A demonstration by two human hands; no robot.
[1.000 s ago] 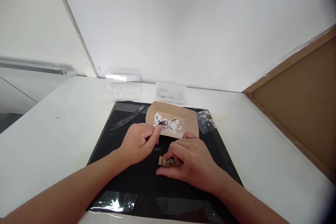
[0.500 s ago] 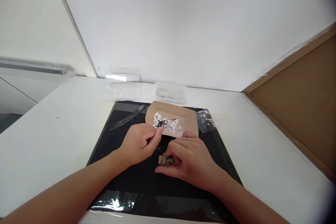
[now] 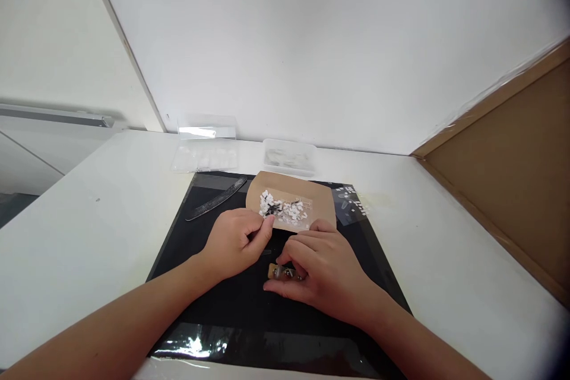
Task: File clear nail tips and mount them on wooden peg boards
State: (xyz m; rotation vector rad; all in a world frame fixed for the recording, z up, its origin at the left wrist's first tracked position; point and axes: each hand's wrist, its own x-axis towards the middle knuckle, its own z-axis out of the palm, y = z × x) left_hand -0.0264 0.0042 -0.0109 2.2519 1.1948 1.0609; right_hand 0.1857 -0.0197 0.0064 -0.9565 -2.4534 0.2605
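Observation:
My left hand (image 3: 238, 242) is closed, thumb against the curled index finger, at the near left edge of a brown paper sheet (image 3: 256, 187). Whatever those fingers pinch is too small to make out. White and black bits (image 3: 276, 206) lie heaped on the paper. My right hand (image 3: 318, 264) rests on the black mat (image 3: 231, 303), its thumb and index finger around a small wooden block (image 3: 271, 271) with shiny round pieces on it. Part of the block is hidden under the fingers. A small clear piece (image 3: 266, 252) lies between the hands.
A dark curved file (image 3: 218, 199) lies at the mat's upper left. Small white squares (image 3: 358, 206) are scattered at its upper right. Behind stand an open clear case (image 3: 205, 155) and a translucent box (image 3: 289, 157). A brown-framed board (image 3: 503, 160) bounds the right side.

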